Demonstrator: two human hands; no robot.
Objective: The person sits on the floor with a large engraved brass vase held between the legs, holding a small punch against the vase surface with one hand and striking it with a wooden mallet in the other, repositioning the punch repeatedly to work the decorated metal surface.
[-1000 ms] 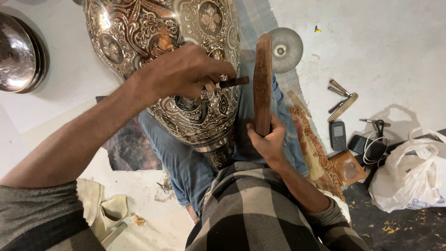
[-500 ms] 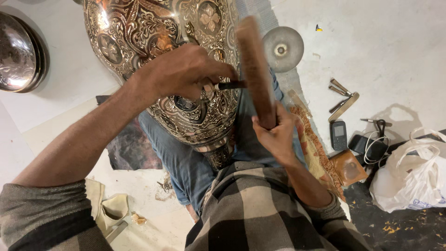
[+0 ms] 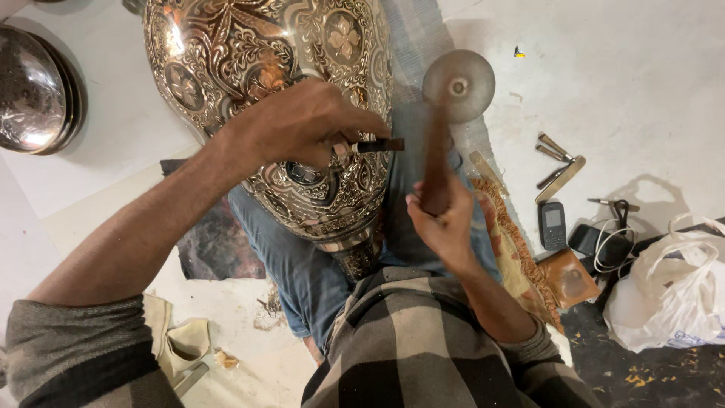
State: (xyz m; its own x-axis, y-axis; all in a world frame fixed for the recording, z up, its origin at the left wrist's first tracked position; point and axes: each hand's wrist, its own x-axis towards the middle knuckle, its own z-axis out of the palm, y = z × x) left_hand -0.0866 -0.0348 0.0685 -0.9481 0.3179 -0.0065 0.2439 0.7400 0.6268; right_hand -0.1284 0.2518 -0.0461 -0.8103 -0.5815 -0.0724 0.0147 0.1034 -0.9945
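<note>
**Chisel on the vessel, mallet raised**

Right now the left hand (image 3: pixel 302 125) is clenched around a slim chisel (image 3: pixel 377 144), whose dark tip pokes out just past the grip and lies against the engraved metal vessel (image 3: pixel 264 60). The right hand (image 3: pixel 445 223) grasps a wooden mallet (image 3: pixel 436 151) low on its handle, the blurred shaft standing above that grip, apart from the chisel.

A glancing blow looks like the main risk: the chisel end is small and close to the left fingers, so an off-line swing could hit knuckles or skid the tip across the pattern. The rounded vessel rests on the person's lap, under the left grip, and could roll.

It is shiny, silver-toned, densely covered in flowers, medallions and scrollwork, narrowing to a neck near the body.
</note>
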